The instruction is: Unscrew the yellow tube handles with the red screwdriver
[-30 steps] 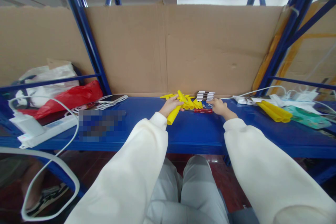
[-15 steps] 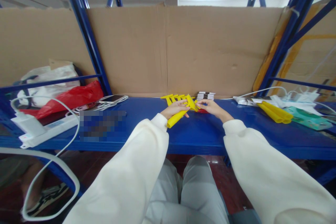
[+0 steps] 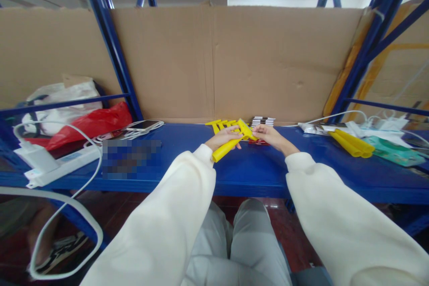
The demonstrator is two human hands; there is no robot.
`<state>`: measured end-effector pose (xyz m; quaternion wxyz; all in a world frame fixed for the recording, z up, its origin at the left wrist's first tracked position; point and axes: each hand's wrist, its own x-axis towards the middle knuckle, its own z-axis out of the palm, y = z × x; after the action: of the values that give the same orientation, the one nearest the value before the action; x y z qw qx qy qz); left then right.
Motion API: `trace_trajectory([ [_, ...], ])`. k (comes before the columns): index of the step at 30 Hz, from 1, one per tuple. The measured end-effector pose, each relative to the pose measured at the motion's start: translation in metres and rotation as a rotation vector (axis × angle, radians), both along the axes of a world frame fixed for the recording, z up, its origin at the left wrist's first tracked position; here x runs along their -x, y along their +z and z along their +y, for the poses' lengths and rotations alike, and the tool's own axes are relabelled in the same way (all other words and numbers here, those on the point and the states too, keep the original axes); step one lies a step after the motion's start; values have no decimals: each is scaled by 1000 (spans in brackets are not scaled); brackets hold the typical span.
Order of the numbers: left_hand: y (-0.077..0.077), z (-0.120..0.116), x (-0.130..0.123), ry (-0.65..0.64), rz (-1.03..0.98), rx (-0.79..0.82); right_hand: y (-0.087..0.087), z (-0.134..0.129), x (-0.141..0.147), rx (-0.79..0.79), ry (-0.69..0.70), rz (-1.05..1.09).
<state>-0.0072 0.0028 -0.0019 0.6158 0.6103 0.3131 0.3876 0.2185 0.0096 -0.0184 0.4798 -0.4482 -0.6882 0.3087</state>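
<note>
My left hand (image 3: 219, 138) is closed around the handle of a yellow T-shaped scraper (image 3: 224, 151), which slants down towards me. The wide head of the scraper points away, to the right of my left fingers. At the head's right end, the fingers of my right hand (image 3: 272, 137) are pinched together on its edge. Whether they hold something small there as well is hidden. Behind my hands lies a row of several more yellow scrapers (image 3: 219, 124). A stack of small black-and-white packs (image 3: 262, 121) is just beyond my right hand, with something red low beside it.
On the blue table (image 3: 187, 174), two yellow tubes (image 3: 350, 143) and a green packet (image 3: 392, 151) lie at the right. A power strip (image 3: 67, 165) with a looping white cable, a phone (image 3: 149, 125) and a red bag (image 3: 90, 127) are at the left. Cardboard (image 3: 167, 62) stands behind.
The scraper's head has turned slightly, its far end now lower and nearer my right fingers. Both hands stay almost in place.
</note>
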Motion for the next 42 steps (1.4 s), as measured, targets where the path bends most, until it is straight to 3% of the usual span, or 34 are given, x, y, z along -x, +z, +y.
trace_trajectory([
  [13,-2,-5,-15,20,-76,-152,-2,1,3,-29,-18,54],
  [23,-9,-11,-23,93,-39,-309,2,-10,11,182,69,332],
  [30,-14,-6,-25,78,48,-464,-1,-5,9,211,258,488],
  [42,-18,0,-23,59,57,-537,-4,1,9,220,306,528],
])
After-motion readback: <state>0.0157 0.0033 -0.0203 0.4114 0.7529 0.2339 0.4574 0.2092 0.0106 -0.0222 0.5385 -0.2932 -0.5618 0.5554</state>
